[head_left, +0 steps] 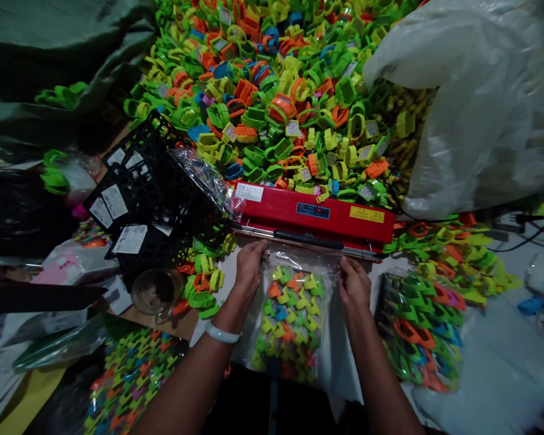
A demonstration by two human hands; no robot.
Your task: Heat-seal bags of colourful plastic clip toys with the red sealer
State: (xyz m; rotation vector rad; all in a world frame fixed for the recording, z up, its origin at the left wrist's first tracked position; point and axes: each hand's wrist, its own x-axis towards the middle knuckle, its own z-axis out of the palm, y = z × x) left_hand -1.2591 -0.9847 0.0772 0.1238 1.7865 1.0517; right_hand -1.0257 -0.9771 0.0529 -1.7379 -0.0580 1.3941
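A clear plastic bag (pixel 294 326) full of small green, yellow and orange plastic pieces lies in front of me. My left hand (pixel 251 264) pinches its upper left corner, and my right hand (pixel 354 281) pinches the upper right corner. The bag's top edge lies along the front of a red heat sealer (pixel 272 208), whose dark-handled bar (pixel 308 238) runs lengthwise just above my fingers. Whether the edge sits inside the sealer's jaw, I cannot tell. A pale bracelet circles my left wrist.
Behind the sealer rises a big heap of coloured plastic pieces (pixel 272 115). Black perforated trays (pixel 140 181) with white labels lie left, near a clear cup (pixel 156 293). Another filled bag (pixel 424 332) is on the right. A white plastic sack (pixel 476 103) stands back right; a black cable (pixel 526 238) trails below it.
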